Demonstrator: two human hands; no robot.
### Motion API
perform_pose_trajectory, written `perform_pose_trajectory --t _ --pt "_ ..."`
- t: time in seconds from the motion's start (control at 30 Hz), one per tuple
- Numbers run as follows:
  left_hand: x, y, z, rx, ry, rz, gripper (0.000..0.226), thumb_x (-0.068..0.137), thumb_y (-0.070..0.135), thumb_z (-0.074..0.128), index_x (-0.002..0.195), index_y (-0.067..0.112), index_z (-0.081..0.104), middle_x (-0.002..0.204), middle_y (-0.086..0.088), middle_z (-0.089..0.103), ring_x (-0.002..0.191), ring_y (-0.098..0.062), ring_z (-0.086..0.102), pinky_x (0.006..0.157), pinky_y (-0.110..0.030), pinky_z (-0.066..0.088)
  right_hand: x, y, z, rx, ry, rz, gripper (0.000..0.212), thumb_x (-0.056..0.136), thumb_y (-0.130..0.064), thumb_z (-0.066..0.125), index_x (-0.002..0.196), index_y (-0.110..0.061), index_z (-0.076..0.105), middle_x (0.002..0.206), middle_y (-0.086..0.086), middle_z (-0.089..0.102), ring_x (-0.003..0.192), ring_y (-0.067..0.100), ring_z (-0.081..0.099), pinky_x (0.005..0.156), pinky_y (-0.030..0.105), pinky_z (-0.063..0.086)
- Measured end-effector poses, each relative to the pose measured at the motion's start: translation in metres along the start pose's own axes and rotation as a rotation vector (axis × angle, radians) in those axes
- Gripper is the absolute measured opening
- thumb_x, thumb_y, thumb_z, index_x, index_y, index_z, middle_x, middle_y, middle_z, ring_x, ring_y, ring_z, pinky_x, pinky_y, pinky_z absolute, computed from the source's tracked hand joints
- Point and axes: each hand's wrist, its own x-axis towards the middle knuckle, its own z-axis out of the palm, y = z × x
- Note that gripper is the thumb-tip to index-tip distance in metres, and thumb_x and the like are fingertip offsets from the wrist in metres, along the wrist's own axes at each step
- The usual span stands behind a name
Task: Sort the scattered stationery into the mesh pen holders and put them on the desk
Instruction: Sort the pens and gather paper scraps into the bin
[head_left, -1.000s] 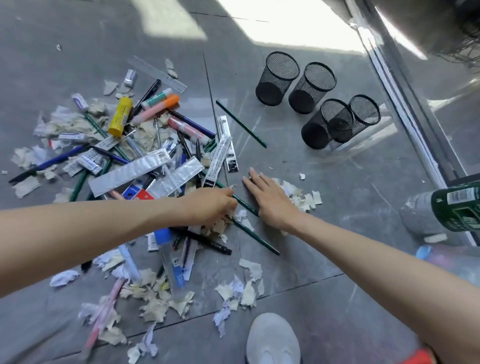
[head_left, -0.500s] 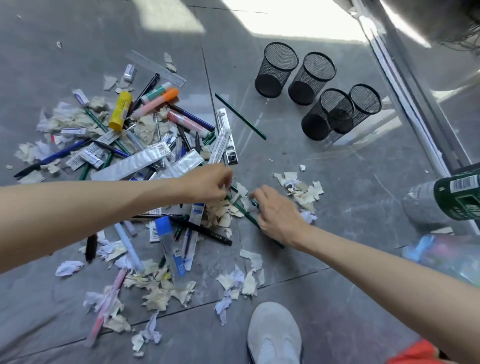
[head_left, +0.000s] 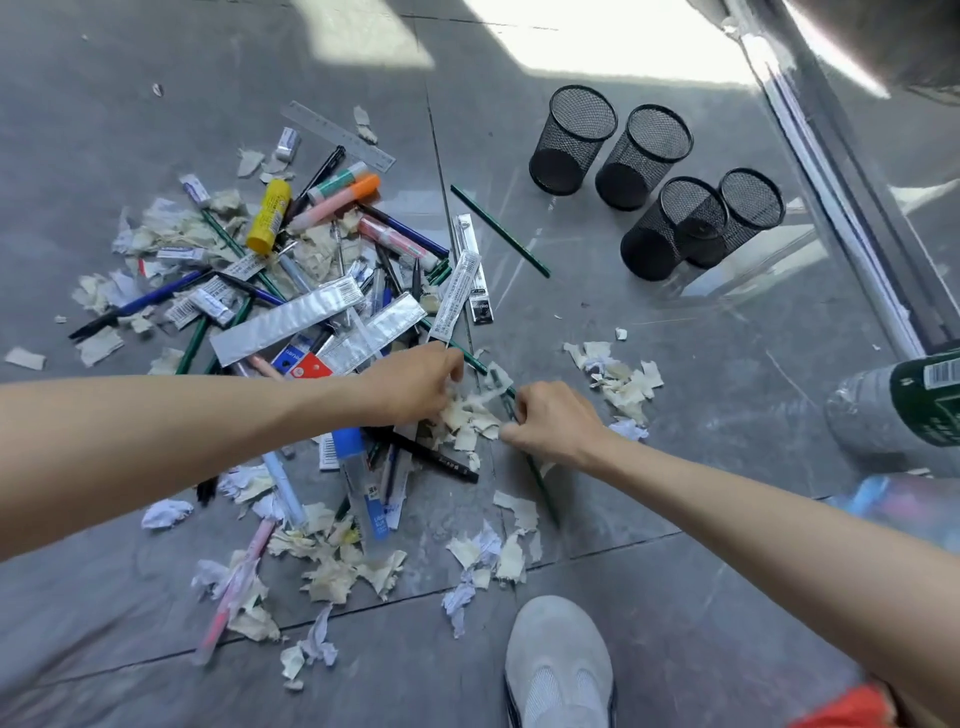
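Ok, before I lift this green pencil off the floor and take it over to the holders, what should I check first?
1. Grip: the right hand has its fingers curled round the dark green pencil. Ok.
2. Pencil free to lift: torn paper scraps lie over its upper part. Not ok.
3. Left hand: its fingers are curled among the scraps, and what they hold is hidden. Cannot tell.
4. Four black mesh pen holders upright, mouths open. Ok.
5. Way to the holders: only a second green pencil lies flat there. Ok.
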Motion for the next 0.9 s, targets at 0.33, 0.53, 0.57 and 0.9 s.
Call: perform_pose_trajectory --t 0.33,0.53,0.57,0.9 --pt "0.000 0.008 -0.003 -0.070 0.052 -0.163 0.030 0.091 0.013 0.047 0.121 0.011 0.049 0.123 -0.011 0.045 0.096 -0.026 0.054 0.081 -0.035 0.046 0.012 -0.003 -0.015 0.103 0.113 -0.044 0.025 0.093 -0.035 0.051 0.104 -0.015 0.063 0.082 0.002 0.059 0.080 0.021 0.053 0.066 0.031 0.038" --pt "-0.024 0.021 0.030 -0.115 -0.087 0.055 0.036 0.092 0.015 0.051 0.127 0.010 0.045 0.120 -0.007 0.036 0.099 -0.021 0.050 0.093 -0.029 0.043 0.047 -0.012 -0.025 -0.067 0.201 -0.012 0.025 0.092 -0.029 0.052 0.111 -0.013 0.057 0.107 0.013 0.066 0.099 0.033 0.059 0.072 0.035 0.041" --pt "-0.025 0.020 0.032 -0.132 -0.054 0.054 0.038 0.092 0.014 0.051 0.129 0.010 0.044 0.121 -0.008 0.036 0.099 -0.023 0.051 0.093 -0.030 0.043 0.053 -0.014 -0.027 -0.083 0.195 -0.021 0.028 0.093 -0.032 0.052 0.113 -0.012 0.056 0.110 0.013 0.065 0.102 0.033 0.059 0.072 0.034 0.039" --pt "-0.023 0.030 0.037 -0.002 0.104 -0.072 0.043 0.086 0.036 0.063 0.114 0.012 0.042 0.113 -0.008 0.036 0.092 -0.021 0.041 0.072 -0.029 0.038 0.067 -0.012 -0.020 -0.098 0.207 -0.123 0.036 0.091 -0.034 0.057 0.119 -0.013 0.046 0.118 0.009 0.053 0.103 0.029 0.055 0.076 0.036 0.040"
